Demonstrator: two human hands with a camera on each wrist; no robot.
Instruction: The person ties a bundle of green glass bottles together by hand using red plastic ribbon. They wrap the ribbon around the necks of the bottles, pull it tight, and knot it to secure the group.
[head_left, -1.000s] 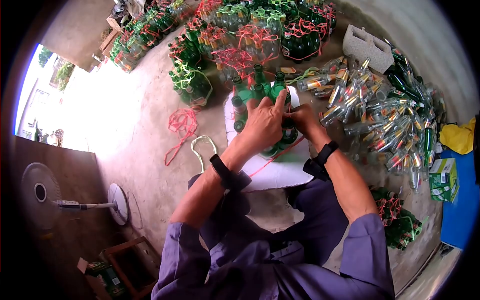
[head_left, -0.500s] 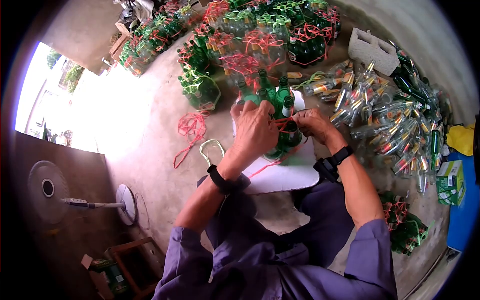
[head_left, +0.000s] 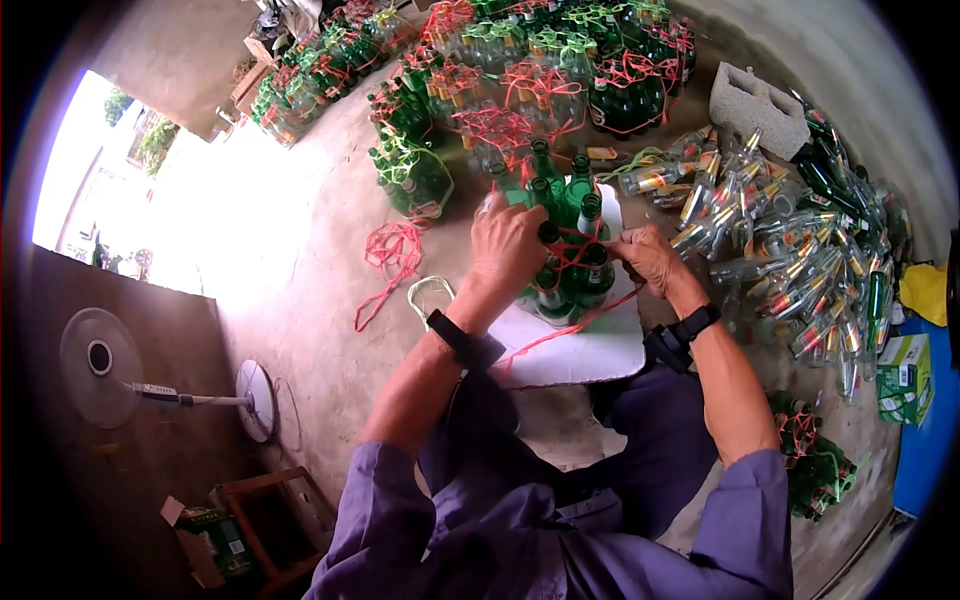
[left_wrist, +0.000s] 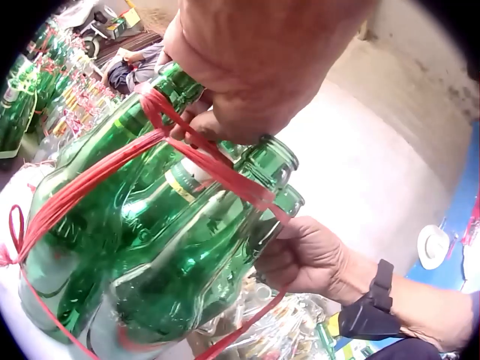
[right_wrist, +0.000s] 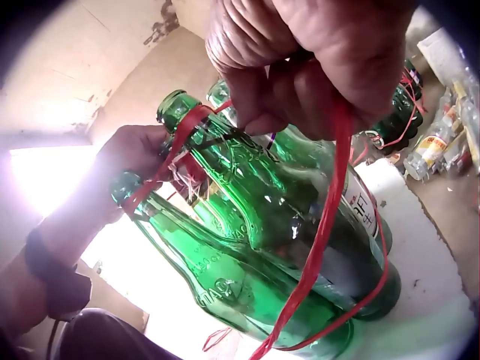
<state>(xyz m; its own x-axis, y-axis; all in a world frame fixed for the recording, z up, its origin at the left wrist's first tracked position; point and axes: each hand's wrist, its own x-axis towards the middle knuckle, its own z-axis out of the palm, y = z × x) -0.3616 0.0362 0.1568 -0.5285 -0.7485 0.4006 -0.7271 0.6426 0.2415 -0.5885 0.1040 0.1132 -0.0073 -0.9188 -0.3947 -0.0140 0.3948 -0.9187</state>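
A cluster of green glass bottles stands upright on a white board, with red plastic twine looped round the necks and another strand lower round the bodies. Over the necks on the near-left side, my left hand has its fingers curled in and pinches the twine; its fingertips are partly hidden behind the necks. My right hand, on the right of the cluster, grips the twine between thumb and curled fingers. A red strand hangs from the right hand down past the bottles.
Loose bottles lie heaped on the right below a concrete block. Tied bottle bundles stand at the back. Loose red twine and a pale green loop lie on the floor at left, near a fan.
My right hand has drawn away to the right from the left hand, and the twine now stretches across the necks. The left hand's raised index finger has curled down.
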